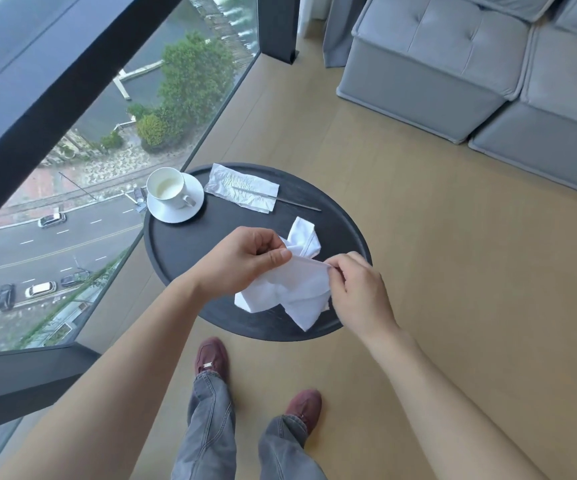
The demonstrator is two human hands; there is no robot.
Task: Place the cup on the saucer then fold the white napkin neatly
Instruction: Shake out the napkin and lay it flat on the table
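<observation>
A white cup [166, 187] stands upright on a white saucer [190, 211] at the far left of a round black table [176, 258]. The white napkin [290, 285] is crumpled and lifted over the near part of the table. My left hand [242, 258] pinches its upper edge on the left. Just to the right, my right hand [359, 289] pinches the same edge. One corner of the cloth sticks up behind my hands, the rest hangs down onto the tabletop.
A flat paper tissue [242, 187] with a thin metal utensil [290, 201] across it lies at the back of the table. A glass wall runs along the left. A grey sofa [453, 74] stands at the far right. My feet are below the table edge.
</observation>
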